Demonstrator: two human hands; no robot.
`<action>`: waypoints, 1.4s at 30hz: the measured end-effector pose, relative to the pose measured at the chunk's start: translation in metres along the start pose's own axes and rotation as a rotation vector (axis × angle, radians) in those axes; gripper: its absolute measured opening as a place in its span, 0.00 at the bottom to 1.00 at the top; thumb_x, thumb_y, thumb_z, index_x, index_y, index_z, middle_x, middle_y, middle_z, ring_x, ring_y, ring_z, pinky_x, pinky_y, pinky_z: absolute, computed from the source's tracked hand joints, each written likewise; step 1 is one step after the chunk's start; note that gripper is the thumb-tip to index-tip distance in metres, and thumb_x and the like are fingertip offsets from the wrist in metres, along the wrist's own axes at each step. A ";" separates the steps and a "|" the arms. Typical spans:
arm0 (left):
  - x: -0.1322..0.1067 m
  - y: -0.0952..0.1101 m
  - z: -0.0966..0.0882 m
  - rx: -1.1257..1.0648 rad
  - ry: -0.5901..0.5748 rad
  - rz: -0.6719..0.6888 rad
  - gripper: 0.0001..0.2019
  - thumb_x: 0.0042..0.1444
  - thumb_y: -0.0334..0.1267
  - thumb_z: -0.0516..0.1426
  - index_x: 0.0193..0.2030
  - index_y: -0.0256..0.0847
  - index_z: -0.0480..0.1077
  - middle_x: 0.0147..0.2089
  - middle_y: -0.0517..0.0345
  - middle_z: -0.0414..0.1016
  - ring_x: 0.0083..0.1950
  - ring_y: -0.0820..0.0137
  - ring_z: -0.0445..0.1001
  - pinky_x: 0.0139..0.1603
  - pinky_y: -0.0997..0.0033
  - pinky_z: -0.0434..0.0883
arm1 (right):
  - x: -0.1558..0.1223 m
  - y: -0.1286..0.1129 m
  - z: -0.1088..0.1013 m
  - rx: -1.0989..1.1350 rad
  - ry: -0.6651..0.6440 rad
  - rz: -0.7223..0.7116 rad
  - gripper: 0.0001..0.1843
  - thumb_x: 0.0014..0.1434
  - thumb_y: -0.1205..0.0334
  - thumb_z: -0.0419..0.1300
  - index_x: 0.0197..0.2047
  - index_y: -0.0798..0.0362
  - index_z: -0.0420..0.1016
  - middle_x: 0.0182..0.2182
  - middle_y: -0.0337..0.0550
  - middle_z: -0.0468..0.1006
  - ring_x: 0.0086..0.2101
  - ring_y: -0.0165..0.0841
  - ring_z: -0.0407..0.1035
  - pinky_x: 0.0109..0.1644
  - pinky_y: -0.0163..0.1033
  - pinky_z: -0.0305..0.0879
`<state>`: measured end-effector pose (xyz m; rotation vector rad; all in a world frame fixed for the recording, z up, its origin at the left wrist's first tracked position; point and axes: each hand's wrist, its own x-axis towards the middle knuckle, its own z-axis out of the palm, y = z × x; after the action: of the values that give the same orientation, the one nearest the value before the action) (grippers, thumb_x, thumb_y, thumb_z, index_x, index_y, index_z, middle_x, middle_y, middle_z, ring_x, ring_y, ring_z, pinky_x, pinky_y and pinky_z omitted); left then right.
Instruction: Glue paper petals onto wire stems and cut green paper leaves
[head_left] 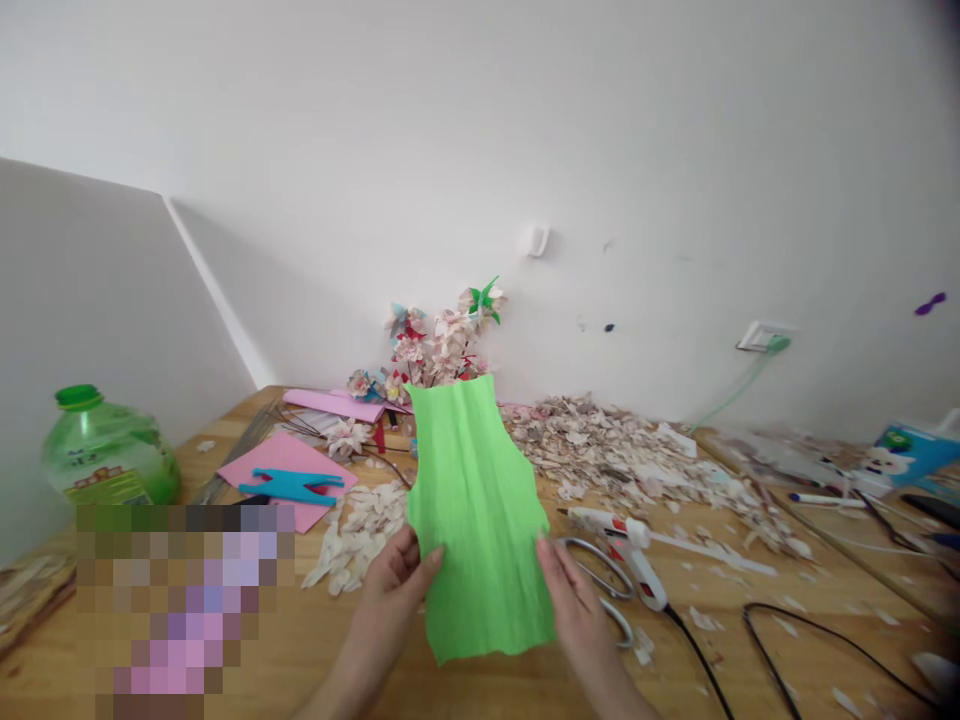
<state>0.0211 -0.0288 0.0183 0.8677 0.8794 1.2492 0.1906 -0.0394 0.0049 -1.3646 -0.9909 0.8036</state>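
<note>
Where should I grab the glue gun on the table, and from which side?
Best, I think: the glue gun by its white handle, from the right, with your right hand freed from the green sheet. The handle slants toward you, ending at the black cord; the nozzle points left, and metal loops crowd that side.

1. Your left hand (396, 585) pinches the left edge of the green sheet (480, 520), thumb in front.
2. Your right hand (576, 595) grips its right edge; the sheet is tilted up above the wooden table (277, 655).
3. To your right, near the sheet, lies the glue gun (643, 570), beside grey looped handles (624, 625).
4. To your left, the blue piece (289, 486) rests on pink paper (281, 452); the green bottle (112, 450) stands farther left.
5. At the far side, note the flowers (450, 345) and, to their right, scattered pale petals (600, 440).
</note>
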 end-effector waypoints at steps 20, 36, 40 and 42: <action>0.011 -0.022 0.032 -0.101 -0.084 -0.053 0.20 0.35 0.37 0.65 0.38 0.37 0.68 0.38 0.49 0.78 0.41 0.58 0.75 0.42 0.61 0.70 | -0.006 0.001 0.008 0.265 -0.339 0.118 0.20 0.48 0.52 0.61 0.44 0.50 0.69 0.39 0.43 0.77 0.40 0.40 0.70 0.44 0.43 0.66; 0.022 -0.011 0.012 0.074 0.078 -0.026 0.18 0.40 0.34 0.62 0.40 0.39 0.66 0.32 0.57 0.76 0.34 0.65 0.74 0.32 0.70 0.70 | 0.024 0.015 -0.066 -0.276 -0.385 -0.059 0.10 0.48 0.53 0.59 0.29 0.51 0.70 0.24 0.38 0.69 0.27 0.33 0.65 0.29 0.34 0.61; 0.020 -0.006 0.015 0.026 0.061 0.035 0.18 0.39 0.31 0.60 0.40 0.39 0.66 0.31 0.59 0.75 0.30 0.68 0.74 0.29 0.73 0.69 | 0.025 0.010 -0.048 -0.441 -0.479 -0.133 0.06 0.51 0.58 0.56 0.30 0.52 0.69 0.25 0.39 0.71 0.29 0.33 0.66 0.32 0.34 0.62; 0.020 0.002 0.012 -0.028 0.080 0.080 0.20 0.38 0.30 0.61 0.41 0.40 0.66 0.32 0.59 0.76 0.30 0.69 0.74 0.29 0.73 0.69 | 0.026 0.000 -0.023 -0.554 -0.552 -0.204 0.06 0.53 0.61 0.54 0.30 0.53 0.69 0.26 0.39 0.73 0.29 0.32 0.67 0.33 0.33 0.61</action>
<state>0.0329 -0.0094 0.0235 0.8426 0.8957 1.3701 0.2223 -0.0255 0.0086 -1.4940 -1.8594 0.7970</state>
